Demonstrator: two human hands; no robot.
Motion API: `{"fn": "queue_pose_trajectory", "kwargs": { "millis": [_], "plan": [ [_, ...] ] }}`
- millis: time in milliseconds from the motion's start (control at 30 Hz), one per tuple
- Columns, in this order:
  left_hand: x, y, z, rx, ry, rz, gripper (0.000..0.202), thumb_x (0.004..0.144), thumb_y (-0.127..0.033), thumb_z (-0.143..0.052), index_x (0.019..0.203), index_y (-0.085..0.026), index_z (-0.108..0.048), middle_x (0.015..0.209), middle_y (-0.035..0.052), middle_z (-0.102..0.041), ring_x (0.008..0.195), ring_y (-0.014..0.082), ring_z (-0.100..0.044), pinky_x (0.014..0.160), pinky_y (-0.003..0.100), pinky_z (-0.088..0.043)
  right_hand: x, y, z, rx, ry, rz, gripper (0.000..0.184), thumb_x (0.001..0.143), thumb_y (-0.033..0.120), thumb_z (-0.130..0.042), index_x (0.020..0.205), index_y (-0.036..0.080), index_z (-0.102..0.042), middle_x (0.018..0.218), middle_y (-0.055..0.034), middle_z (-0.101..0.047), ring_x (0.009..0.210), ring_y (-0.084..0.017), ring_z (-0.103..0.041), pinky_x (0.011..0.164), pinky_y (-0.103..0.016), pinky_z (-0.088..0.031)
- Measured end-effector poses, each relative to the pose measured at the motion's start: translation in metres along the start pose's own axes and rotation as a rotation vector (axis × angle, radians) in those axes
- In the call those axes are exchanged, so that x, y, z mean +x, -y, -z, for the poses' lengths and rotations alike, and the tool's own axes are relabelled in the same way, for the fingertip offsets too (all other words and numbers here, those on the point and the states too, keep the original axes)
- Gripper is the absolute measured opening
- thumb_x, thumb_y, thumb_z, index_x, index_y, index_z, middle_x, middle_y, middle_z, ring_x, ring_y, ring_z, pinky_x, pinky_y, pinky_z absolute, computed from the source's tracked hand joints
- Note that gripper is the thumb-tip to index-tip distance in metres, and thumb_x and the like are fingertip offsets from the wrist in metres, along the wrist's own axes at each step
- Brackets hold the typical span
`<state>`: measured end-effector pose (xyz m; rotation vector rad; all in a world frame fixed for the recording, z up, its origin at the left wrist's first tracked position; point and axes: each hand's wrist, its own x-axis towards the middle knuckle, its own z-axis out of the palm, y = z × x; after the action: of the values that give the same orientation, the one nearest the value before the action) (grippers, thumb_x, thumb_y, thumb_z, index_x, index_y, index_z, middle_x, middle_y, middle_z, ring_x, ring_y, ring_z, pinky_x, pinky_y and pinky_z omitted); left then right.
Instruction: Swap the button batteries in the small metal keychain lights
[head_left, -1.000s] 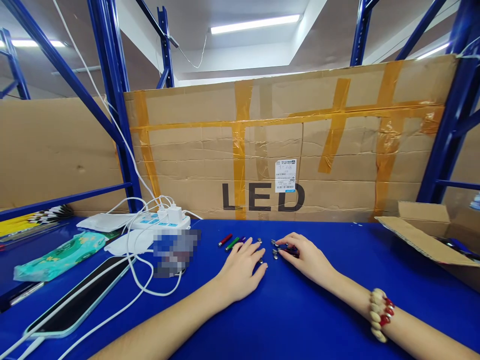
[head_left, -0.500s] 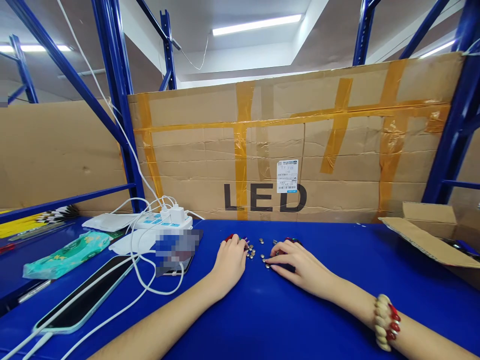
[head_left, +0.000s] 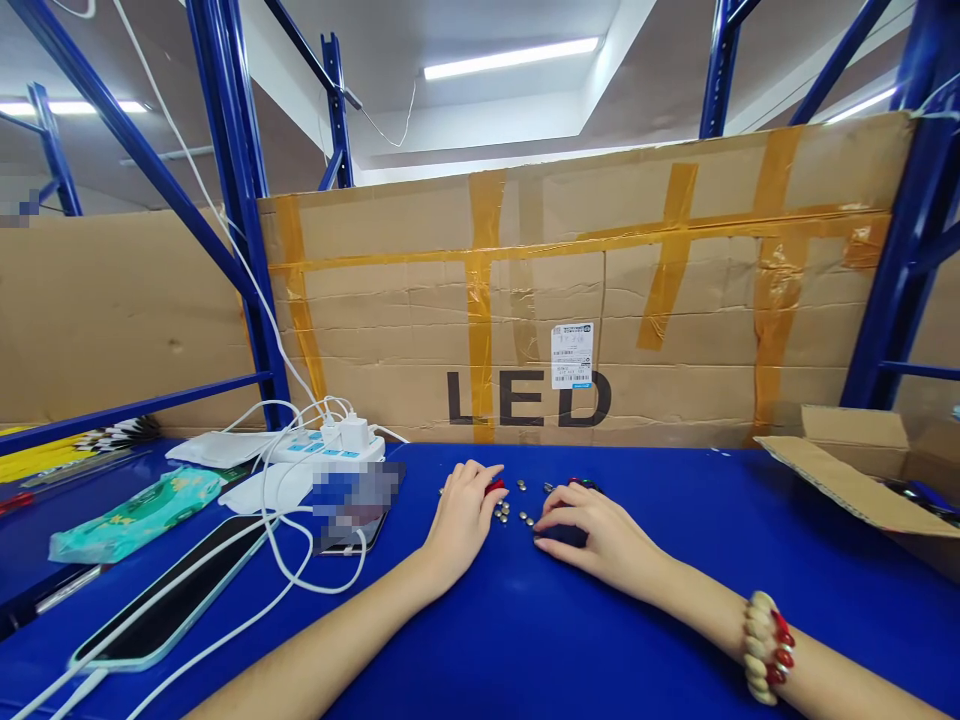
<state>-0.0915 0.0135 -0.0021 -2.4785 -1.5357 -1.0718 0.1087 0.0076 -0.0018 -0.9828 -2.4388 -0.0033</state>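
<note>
My left hand (head_left: pixel 463 515) rests on the blue tabletop with its fingers curved over a small red object (head_left: pixel 495 486), partly hidden beneath them. To its right, my right hand (head_left: pixel 600 528) has thumb and forefinger brought close around what looks like a small round metal piece, mostly covered by the fingertips. Between the hands lie several small round metal pieces (head_left: pixel 503 513), button-like and silvery. A single metal piece (head_left: pixel 521 485) sits a little farther back. Small dark and red items (head_left: pixel 585 484) show just beyond my right hand's knuckles.
At left, a phone (head_left: pixel 172 590) lies under white cables, beside a power strip (head_left: pixel 330 445) and a teal soft pack (head_left: pixel 139 515). An open cardboard box (head_left: pixel 855 485) stands at right. A taped cardboard panel (head_left: pixel 405 330) closes off the back, between blue metal posts (head_left: pixel 240 180).
My left hand has turned slightly, its forefinger reaching farther right, and the red object now shows on its right side. My right thumb and forefinger have drawn back slightly from the metal pieces.
</note>
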Motion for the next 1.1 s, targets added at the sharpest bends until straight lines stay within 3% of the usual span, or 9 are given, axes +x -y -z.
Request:
{"fn": "queue_pose_trajectory", "kwargs": {
  "millis": [167, 300, 433, 567, 733, 867, 1100],
  "plan": [
    [-0.004, -0.013, 0.003, -0.156, 0.053, -0.139, 0.015, 0.088, -0.027, -0.047, 0.095, -0.021, -0.058, 0.092, 0.0029, -0.055, 0.089, 0.0172, -0.051, 0.083, 0.03, -0.042, 0.0, 0.003, 0.0, 0.029, 0.024, 0.016, 0.018, 0.081, 0.036, -0.054, 0.085, 0.027, -0.069, 0.091, -0.0023, -0.063, 0.086, -0.017, -0.057, 0.079, -0.03, -0.044],
    [-0.008, -0.021, 0.007, -0.194, 0.213, -0.239, 0.016, 0.09, -0.025, -0.042, 0.095, -0.02, -0.056, 0.095, 0.0021, -0.052, 0.085, 0.0135, -0.054, 0.077, 0.023, -0.043, 0.001, 0.002, -0.001, 0.072, 0.015, -0.048, 0.016, 0.08, 0.036, -0.056, 0.078, 0.024, -0.067, 0.087, -0.0018, -0.064, 0.085, -0.018, -0.057, 0.077, -0.03, -0.044],
    [-0.01, -0.024, 0.008, -0.128, 0.312, -0.231, 0.016, 0.091, -0.026, -0.037, 0.096, -0.023, -0.053, 0.094, -0.0001, -0.054, 0.083, 0.014, -0.054, 0.07, 0.023, -0.042, 0.0, 0.0, -0.004, 0.156, 0.014, -0.09, 0.018, 0.076, 0.038, -0.061, 0.073, 0.021, -0.063, 0.081, -0.0017, -0.064, 0.081, -0.017, -0.057, 0.073, -0.029, -0.044],
    [-0.009, -0.021, 0.004, -0.199, 0.265, -0.13, 0.015, 0.092, -0.026, -0.033, 0.096, -0.024, -0.046, 0.091, -0.0012, -0.056, 0.084, 0.0142, -0.054, 0.072, 0.024, -0.041, -0.001, 0.0, -0.004, 0.193, 0.043, -0.077, 0.017, 0.076, 0.038, -0.062, 0.075, 0.022, -0.064, 0.081, -0.0012, -0.063, 0.08, -0.017, -0.056, 0.073, -0.028, -0.044],
    [-0.008, -0.014, -0.002, -0.31, 0.163, -0.016, 0.019, 0.093, -0.032, -0.025, 0.087, -0.022, -0.039, 0.076, -0.0019, -0.05, 0.068, 0.0132, -0.049, 0.065, 0.025, -0.04, -0.001, 0.001, -0.004, 0.197, 0.061, -0.104, 0.021, 0.076, 0.043, -0.06, 0.075, 0.022, -0.064, 0.081, -0.0012, -0.062, 0.077, -0.016, -0.056, 0.07, -0.027, -0.044],
    [-0.007, -0.013, -0.003, -0.302, 0.157, -0.043, 0.02, 0.093, -0.033, -0.027, 0.083, -0.021, -0.039, 0.08, -0.0003, -0.05, 0.073, 0.0138, -0.049, 0.07, 0.027, -0.041, -0.001, 0.002, -0.003, 0.158, 0.063, -0.114, 0.019, 0.076, 0.042, -0.06, 0.079, 0.023, -0.065, 0.083, -0.0008, -0.062, 0.078, -0.016, -0.057, 0.07, -0.027, -0.045],
    [-0.008, -0.017, 0.001, -0.233, 0.15, -0.139, 0.015, 0.093, -0.022, -0.028, 0.093, -0.02, -0.043, 0.095, 0.0046, -0.052, 0.09, 0.017, -0.049, 0.084, 0.031, -0.039, 0.001, 0.002, -0.001, 0.115, 0.067, -0.077, 0.015, 0.079, 0.037, -0.057, 0.077, 0.027, -0.069, 0.087, 0.0002, -0.065, 0.087, -0.017, -0.058, 0.075, -0.028, -0.045]
  ]
}}
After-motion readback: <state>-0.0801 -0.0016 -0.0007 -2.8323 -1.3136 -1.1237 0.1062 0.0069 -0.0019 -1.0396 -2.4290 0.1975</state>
